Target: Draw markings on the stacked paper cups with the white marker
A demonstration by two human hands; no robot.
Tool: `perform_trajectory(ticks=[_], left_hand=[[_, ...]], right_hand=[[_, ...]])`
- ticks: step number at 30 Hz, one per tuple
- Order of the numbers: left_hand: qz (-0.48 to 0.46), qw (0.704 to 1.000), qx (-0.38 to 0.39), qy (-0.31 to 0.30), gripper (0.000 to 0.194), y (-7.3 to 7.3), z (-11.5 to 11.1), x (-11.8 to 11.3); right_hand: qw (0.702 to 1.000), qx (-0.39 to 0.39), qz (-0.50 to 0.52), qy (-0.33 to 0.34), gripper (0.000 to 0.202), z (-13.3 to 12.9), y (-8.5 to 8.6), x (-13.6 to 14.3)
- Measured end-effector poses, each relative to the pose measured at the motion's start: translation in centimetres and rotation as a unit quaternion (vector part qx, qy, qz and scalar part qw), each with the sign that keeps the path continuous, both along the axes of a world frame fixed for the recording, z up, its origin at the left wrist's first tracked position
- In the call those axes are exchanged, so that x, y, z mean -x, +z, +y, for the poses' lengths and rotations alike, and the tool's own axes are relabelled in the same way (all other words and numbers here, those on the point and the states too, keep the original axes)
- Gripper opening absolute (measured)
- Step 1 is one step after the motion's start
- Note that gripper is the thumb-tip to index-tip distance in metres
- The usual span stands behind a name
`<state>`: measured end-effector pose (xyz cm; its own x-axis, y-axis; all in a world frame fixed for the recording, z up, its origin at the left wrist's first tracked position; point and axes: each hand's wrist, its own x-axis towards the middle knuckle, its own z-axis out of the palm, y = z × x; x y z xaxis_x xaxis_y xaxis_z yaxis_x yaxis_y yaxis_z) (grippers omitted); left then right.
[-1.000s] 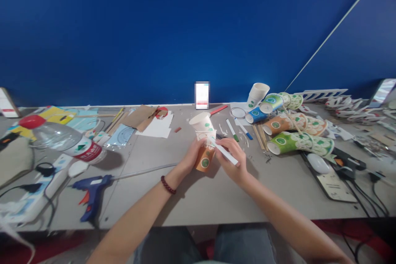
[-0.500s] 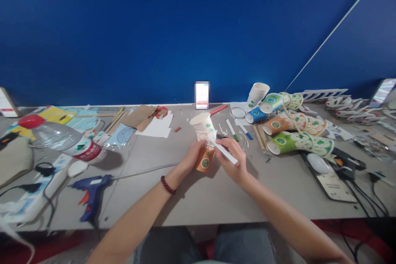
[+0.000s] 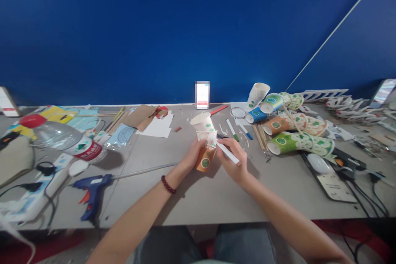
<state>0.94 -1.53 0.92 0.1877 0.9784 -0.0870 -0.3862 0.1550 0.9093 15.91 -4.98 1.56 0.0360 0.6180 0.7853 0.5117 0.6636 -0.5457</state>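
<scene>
My left hand [image 3: 195, 154] is wrapped around a paper cup [image 3: 205, 157] coloured orange low down and white near its rim, with a green round mark. Its base tilts toward me. My right hand [image 3: 232, 157] grips a white marker pen [image 3: 228, 154] like a writing tool, its tip end against the cup's side. Just beyond the held cup stands another white paper cup [image 3: 201, 121], with green leaf prints. A small brown cap [image 3: 177, 129] lies left of the cups. To the right rest a green marker [image 3: 232, 129] and a blue marker [image 3: 243, 128].
A glue gun [image 3: 93, 192], a water bottle [image 3: 66, 140] and a power strip [image 3: 37, 192] occupy the left. At right lie coloured cups [image 3: 297, 142], a cup stack [image 3: 258, 94], sticks [image 3: 262, 137] and a mouse [image 3: 318, 163]. A phone [image 3: 202, 95] stands against the blue wall.
My right hand and the marker have shifted slightly to the right along the cup. My left hand and the cup stay nearly where they were.
</scene>
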Motion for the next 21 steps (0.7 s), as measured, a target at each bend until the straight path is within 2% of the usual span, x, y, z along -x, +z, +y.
perform_trajectory(ticks=[7, 21], left_hand=[[0.004, 1.000, 0.007, -0.003, 0.038, 0.26, -0.17, 0.02], [-0.019, 0.999, 0.029, -0.002, 0.037, 0.17, -0.02, -0.06]], right_hand=[[1.000, 0.011, 0.007, -0.021, 0.012, 0.19, -0.56, 0.00], [0.999, 0.032, 0.016, -0.041, 0.009, 0.13, -0.20, -0.03]])
